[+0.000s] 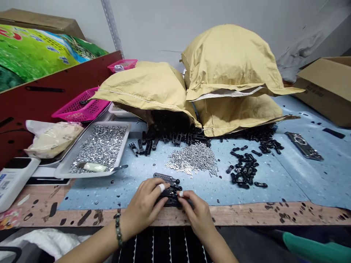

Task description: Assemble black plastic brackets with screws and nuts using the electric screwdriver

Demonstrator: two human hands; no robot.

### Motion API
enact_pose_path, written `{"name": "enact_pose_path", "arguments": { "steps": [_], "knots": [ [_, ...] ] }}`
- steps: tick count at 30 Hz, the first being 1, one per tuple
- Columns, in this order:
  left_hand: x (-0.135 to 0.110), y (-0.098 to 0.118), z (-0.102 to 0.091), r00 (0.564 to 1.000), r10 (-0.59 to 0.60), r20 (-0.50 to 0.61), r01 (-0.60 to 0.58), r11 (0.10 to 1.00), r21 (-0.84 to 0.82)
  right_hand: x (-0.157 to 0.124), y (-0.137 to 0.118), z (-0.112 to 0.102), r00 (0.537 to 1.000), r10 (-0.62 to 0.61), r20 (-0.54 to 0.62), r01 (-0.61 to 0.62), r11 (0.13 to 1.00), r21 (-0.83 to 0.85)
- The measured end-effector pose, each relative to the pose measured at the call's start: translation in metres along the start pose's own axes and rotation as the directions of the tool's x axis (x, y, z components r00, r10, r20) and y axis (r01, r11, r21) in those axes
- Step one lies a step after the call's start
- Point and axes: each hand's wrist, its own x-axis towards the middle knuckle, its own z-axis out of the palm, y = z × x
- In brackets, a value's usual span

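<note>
Several black plastic parts (167, 178) lie side by side near the table's front edge. My left hand (146, 201) comes from the left, its thumb and fingers curled onto one of these parts; white tape wraps a finger. My right hand (199, 212) faces it from the right, thumb and taped index finger pinched together at the end of the parts. What sits between those fingertips is too small to make out. Just beyond lies a pile of silver screws (201, 157) and small nuts (178, 160). To the right is a heap of short black pieces (245, 168).
Brown paper sacks (230, 58) stand at the back, one spilling black parts (178, 137). On the left are a white tray (124, 146) of small metal pieces with a knife-like tool, a pink basket (90, 106) and a plastic bag (55, 138). A cardboard box (329, 87) stands right.
</note>
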Motion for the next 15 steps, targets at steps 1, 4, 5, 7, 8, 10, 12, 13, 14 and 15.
{"name": "enact_pose_path", "arguments": {
  "steps": [1,4,5,7,8,10,12,13,14,15],
  "knots": [
    [-0.003,-0.003,-0.002,0.999,-0.040,0.025,0.040,0.999,0.000,0.001,-0.001,0.004,0.998,-0.057,0.000,0.057,0.997,-0.049],
    [-0.008,-0.013,-0.001,0.985,-0.101,0.140,0.095,0.994,0.053,0.006,-0.001,0.013,0.975,-0.220,0.016,0.219,0.957,-0.188],
    [-0.009,-0.016,0.002,0.979,-0.106,0.175,0.094,0.993,0.076,0.007,-0.001,0.015,0.967,-0.253,0.032,0.254,0.942,-0.219],
    [-0.011,-0.020,0.009,0.969,-0.110,0.220,0.088,0.991,0.105,0.009,0.000,0.018,0.953,-0.294,0.071,0.302,0.923,-0.238],
    [-0.011,-0.022,0.012,0.967,-0.112,0.229,0.088,0.990,0.111,0.009,0.001,0.019,0.948,-0.306,0.082,0.317,0.919,-0.235],
    [-0.012,-0.023,0.016,0.966,-0.113,0.233,0.089,0.990,0.110,0.009,0.002,0.020,0.944,-0.319,0.081,0.329,0.915,-0.234],
    [-0.013,-0.023,0.017,0.966,-0.115,0.232,0.094,0.991,0.100,0.008,0.002,0.019,0.942,-0.327,0.074,0.335,0.905,-0.264],
    [-0.013,-0.022,0.017,0.966,-0.116,0.232,0.096,0.991,0.096,0.007,0.002,0.018,0.940,-0.331,0.078,0.339,0.896,-0.287],
    [-0.013,-0.022,0.016,0.966,-0.119,0.231,0.099,0.991,0.094,0.006,0.002,0.017,0.937,-0.336,0.093,0.348,0.885,-0.310],
    [-0.014,-0.022,0.016,0.966,-0.123,0.229,0.103,0.990,0.095,0.006,0.001,0.016,0.933,-0.340,0.117,0.359,0.873,-0.329]
  ]
}}
